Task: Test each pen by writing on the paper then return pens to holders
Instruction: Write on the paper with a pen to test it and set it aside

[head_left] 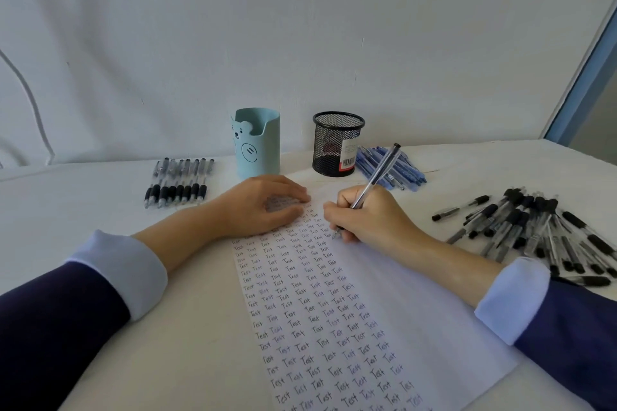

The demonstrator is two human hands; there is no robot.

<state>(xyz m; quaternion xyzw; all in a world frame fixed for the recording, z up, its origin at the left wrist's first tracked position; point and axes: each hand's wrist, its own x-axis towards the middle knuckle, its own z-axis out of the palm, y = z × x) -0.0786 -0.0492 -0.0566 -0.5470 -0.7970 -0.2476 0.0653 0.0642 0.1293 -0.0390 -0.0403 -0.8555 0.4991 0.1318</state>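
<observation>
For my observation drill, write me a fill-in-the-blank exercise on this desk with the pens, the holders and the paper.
The word written over and over on the paper is ____. The right hand holds a pen, while the left hand rests on the ____. The blue holder bears the face of a ____. The heap of pens beside the black mesh holder is coloured ____.
Missing words: Test, paper, bear, blue.

Right hand (370,217) writes with pen (377,177); left hand (263,207) presses paper (384,294).
</observation>
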